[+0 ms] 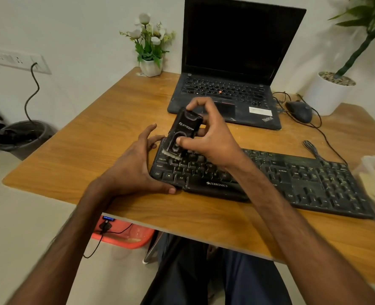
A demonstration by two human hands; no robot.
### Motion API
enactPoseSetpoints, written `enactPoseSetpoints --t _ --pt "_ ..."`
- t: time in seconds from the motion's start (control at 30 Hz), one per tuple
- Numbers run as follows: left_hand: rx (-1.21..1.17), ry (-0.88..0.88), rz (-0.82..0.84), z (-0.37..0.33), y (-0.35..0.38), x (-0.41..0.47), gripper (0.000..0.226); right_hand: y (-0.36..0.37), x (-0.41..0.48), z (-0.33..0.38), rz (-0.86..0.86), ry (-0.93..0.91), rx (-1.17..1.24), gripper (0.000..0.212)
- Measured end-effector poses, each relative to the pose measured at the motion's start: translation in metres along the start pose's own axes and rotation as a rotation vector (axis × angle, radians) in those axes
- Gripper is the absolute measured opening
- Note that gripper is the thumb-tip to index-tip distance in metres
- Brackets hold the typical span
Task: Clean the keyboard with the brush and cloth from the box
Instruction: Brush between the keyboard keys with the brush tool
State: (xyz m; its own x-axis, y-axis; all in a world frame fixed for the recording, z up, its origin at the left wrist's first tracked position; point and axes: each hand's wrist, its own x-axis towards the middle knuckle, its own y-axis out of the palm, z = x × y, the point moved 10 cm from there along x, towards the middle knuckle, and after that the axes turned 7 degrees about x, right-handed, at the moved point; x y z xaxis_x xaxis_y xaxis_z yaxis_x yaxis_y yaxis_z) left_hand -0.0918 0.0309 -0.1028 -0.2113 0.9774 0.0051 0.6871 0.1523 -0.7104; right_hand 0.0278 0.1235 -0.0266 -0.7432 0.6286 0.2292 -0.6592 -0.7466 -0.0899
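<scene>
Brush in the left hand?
No, the right hand grips the brush; the left hand holds the left end of the keyboard.

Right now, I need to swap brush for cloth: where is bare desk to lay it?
The widest bare patch of the wooden desk lies left of the black keyboard and dark laptop, in front of the white flower pot. A strip runs along the near edge. The right end is crowded: black mouse, cables, clear plastic box.

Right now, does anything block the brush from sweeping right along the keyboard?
Nothing visible does. The brush, in the right hand, touches the keyboard at its left keys; visible keys further right lie bare.
</scene>
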Motion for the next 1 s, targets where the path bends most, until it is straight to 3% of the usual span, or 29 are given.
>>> enactPoseSetpoints --t 0.23,0.37,0.6,0.8,1.0 --pt "-0.013 0.007 0.004 0.004 0.001 0.002 0.152 -0.045 -0.041 -0.03 -0.259 0.227 0.567 0.056" --pt "-0.031 0.012 0.006 0.004 0.002 0.001 0.151 -0.064 -0.084 -0.034 -0.362 0.279 0.728 0.061" --pt "0.023 0.039 -0.053 0.002 0.002 -0.004 0.148 -0.121 -0.187 -0.023 -0.566 0.213 0.67 0.066" --pt "0.142 0.079 -0.14 -0.008 -0.001 -0.012 0.146 -0.166 -0.259 -0.029 -0.814 0.217 0.38 0.06" --pt "0.295 0.12 -0.238 -0.023 0.002 -0.024 0.136 -0.174 -0.268 -0.028 -0.772 0.194 0.24 0.057"
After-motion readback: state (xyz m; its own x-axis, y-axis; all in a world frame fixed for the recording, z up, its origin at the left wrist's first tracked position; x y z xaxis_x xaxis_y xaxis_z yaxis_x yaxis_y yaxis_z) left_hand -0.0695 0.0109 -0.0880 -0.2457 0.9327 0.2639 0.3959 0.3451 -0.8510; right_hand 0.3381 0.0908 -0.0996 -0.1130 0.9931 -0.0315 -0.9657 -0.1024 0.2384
